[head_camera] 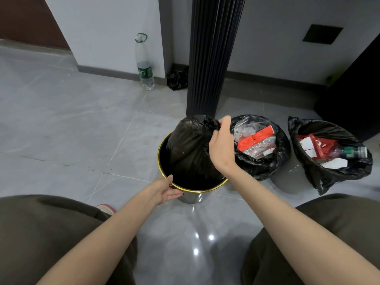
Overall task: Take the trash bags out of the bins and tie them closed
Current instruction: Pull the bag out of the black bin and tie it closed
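A tied black trash bag (pixel 189 147) stands half out of a round bin with a gold rim (pixel 197 190) in the middle of the floor. My right hand (pixel 221 147) grips the bag's knotted top. My left hand (pixel 166 191) rests on the bin's near rim, thumb on the edge and fingers along the outer wall. To the right stand two more bins with open black bags: the nearer bag (pixel 265 163) holds clear plastic and red paper, the farther bag (pixel 337 171) holds red packaging and a bottle.
A fluted black column (pixel 211 58) rises right behind the bins. A tall clear plastic bottle (pixel 145 64) and a small black bag (pixel 177 80) sit by the wall. Dark furniture (pixel 353 95) stands at right. My knees frame the bottom corners. Grey tile floor spreads to the left.
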{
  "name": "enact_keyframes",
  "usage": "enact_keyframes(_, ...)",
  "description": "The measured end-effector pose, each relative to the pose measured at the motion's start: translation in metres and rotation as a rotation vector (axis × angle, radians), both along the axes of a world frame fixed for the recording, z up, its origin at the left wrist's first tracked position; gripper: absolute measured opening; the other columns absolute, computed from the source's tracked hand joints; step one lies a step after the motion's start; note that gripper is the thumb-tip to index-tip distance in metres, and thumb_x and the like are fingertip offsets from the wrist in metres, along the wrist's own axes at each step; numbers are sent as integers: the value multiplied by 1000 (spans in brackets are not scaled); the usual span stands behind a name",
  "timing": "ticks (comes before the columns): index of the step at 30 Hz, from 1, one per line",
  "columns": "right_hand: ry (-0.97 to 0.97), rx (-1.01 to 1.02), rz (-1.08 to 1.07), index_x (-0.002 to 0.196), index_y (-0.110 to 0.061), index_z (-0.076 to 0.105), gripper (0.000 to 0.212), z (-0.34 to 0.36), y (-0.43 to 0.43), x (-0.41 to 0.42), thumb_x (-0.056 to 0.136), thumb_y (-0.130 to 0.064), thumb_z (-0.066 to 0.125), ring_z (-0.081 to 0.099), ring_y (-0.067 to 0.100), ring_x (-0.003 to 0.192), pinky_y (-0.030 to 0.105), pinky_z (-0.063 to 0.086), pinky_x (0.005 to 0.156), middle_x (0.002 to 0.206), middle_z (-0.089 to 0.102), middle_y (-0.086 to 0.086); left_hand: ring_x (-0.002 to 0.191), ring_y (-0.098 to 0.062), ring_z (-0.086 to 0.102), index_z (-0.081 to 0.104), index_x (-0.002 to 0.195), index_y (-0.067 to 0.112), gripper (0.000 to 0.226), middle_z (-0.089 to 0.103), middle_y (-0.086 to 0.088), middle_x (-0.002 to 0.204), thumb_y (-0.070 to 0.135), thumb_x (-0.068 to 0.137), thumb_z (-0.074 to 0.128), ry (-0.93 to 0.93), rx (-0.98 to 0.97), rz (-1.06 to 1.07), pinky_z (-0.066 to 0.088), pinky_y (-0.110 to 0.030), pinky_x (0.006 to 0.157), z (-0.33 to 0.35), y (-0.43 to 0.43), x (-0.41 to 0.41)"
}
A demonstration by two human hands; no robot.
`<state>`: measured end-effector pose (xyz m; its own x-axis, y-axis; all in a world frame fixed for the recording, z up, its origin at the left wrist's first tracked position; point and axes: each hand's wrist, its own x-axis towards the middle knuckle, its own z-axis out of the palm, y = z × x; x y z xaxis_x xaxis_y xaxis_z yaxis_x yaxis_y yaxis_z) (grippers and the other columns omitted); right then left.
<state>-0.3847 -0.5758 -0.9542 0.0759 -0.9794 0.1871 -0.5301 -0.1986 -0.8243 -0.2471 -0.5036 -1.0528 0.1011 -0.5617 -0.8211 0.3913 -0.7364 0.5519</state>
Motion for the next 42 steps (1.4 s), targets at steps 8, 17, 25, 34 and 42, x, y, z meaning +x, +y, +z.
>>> enact_keyframes(8,-266,-184,-203,98,-11,29,16,75,8,-12,90,3,28,29,11,55,23,27,51,61,33,-4,93,-35,69,41,131,1,36,57,-22,120,21,103,29,-52,-96,40,44,-43,90,2,-9,10)
enact_keyframes(17,-477,-327,-234,89,-18,31,19,105,16,-30,93,0,30,31,14,58,31,29,53,66,36,-3,37,-22,63,42,86,10,22,53,-22,109,18,103,31,-73,-167,94,44,-49,84,0,-34,14)
enact_keyframes(25,-417,-340,-103,94,-9,34,11,113,25,-46,93,2,34,29,10,53,32,27,50,61,35,-2,58,-26,71,39,107,4,18,49,-30,115,20,102,32,-37,-212,158,41,-49,98,-8,-63,21)
enact_keyframes(34,-237,-57,-34,94,-7,38,6,53,20,-56,94,-1,38,32,9,51,34,30,54,60,41,-1,119,-45,51,42,85,9,20,41,-33,136,18,102,34,10,-288,168,41,-50,97,-16,-100,26)
enact_keyframes(42,-107,138,-3,84,-17,35,20,-7,11,-57,92,2,37,31,6,55,25,30,55,65,42,3,118,-40,55,41,92,10,14,44,-28,137,18,102,36,36,-331,199,47,-43,91,-24,-137,30)
